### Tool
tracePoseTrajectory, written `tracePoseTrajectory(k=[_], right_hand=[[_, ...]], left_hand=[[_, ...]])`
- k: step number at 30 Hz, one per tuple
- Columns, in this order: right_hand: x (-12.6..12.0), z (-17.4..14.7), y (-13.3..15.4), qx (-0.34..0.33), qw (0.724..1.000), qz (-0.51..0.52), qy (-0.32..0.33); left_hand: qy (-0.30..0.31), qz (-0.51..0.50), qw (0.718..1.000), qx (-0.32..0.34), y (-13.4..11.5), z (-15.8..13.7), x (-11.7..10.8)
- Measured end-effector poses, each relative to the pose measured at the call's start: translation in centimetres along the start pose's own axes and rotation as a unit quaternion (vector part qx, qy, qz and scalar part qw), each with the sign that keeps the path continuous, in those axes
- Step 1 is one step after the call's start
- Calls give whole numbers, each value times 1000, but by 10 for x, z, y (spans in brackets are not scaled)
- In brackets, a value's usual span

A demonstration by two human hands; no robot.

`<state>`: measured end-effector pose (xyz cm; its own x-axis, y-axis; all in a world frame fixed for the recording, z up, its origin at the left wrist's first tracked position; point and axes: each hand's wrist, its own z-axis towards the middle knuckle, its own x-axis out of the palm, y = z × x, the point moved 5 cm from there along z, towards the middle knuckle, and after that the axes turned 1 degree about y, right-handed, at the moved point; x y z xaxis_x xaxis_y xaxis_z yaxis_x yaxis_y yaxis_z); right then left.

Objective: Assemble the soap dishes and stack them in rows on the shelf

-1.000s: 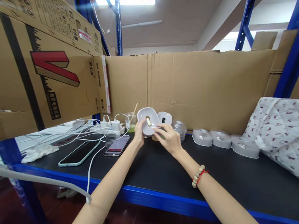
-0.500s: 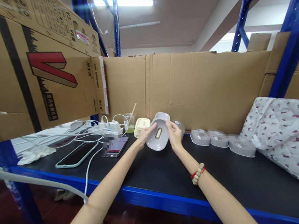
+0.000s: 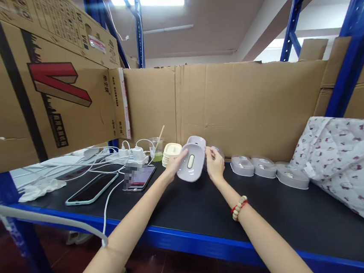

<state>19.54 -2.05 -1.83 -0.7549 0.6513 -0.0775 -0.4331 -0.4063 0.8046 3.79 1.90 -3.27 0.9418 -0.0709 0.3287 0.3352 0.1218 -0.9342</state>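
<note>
In front of me, above the table, is a glossy grey plastic dish (image 3: pixel 194 172) with rounded corners, tilted so its hollow faces me. A cream oval piece (image 3: pixel 190 161) sits in its middle. Behind its upper edge shows a second grey rounded part (image 3: pixel 197 141); whether the two are joined I cannot tell. My left hand (image 3: pixel 173 166) grips the dish's left side, thumb over the rim. At the upper right edge, my right hand (image 3: pixel 214 163) is closed in a pinch on the rim, fingers curled. A stack of cream square pieces (image 3: pixel 171 152) stands just left of the dish.
Several grey lidded cases (image 3: pixel 242 165) line the back right, beside a patterned quilted cloth (image 3: pixel 343 165). At left are two phones (image 3: pixel 91 190), white cables, a charger strip (image 3: pixel 136 155) and a cup (image 3: pixel 157 150) with a stick. Cardboard (image 3: pixel 252 109) walls the back.
The dish has turned slightly, and its cream oval shows more plainly. My right thumb has drawn back from the dish's inside to its edge. My left hand keeps its hold.
</note>
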Motion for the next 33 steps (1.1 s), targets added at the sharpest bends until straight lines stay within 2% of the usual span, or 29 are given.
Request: tracePoseTrajectory(k=[2,4,6,8,10,12,16,18,20,22,25,29,31,33], right_hand=[[-8,5,-6,-65,992,-104,-37],[-12,9,-15,-111,972,-205,-41],[-13,14,-29,-112,955,-274,-19],[-13,18,-43,-69,952,-299,13],[-13,20,-54,-11,956,-289,43],[-13,22,-59,27,962,-265,61],[-15,24,-57,38,975,-212,59],[-17,24,-56,39,979,-193,51],[-20,25,-54,33,982,-181,30],[-23,26,-52,14,986,-166,4],[-27,27,-44,-39,989,-133,-49],[-26,19,-20,-138,980,-91,-110],[-18,12,-5,-189,975,-80,-86],[-6,2,8,-242,967,-76,-24]], left_hand=[[-31,-56,998,-4,-3,0,-3],[-60,-123,991,-9,-7,0,-6],[-85,-165,982,-26,-9,-1,-9],[-105,-185,976,-44,-10,-3,-12],[-97,-201,973,-60,-9,-4,-11],[-58,-211,974,-64,-8,-5,-6],[2,-177,981,-80,-3,-6,3],[8,-174,981,-83,0,-5,4],[3,-197,979,-56,-2,-4,2],[-15,-220,975,-35,-4,-2,-1],[-45,-233,970,-48,-4,-2,-5],[-36,-232,969,-71,-5,-2,-3],[-26,-228,971,-67,-6,-3,-2],[2,-212,976,-42,-9,-3,-1]])
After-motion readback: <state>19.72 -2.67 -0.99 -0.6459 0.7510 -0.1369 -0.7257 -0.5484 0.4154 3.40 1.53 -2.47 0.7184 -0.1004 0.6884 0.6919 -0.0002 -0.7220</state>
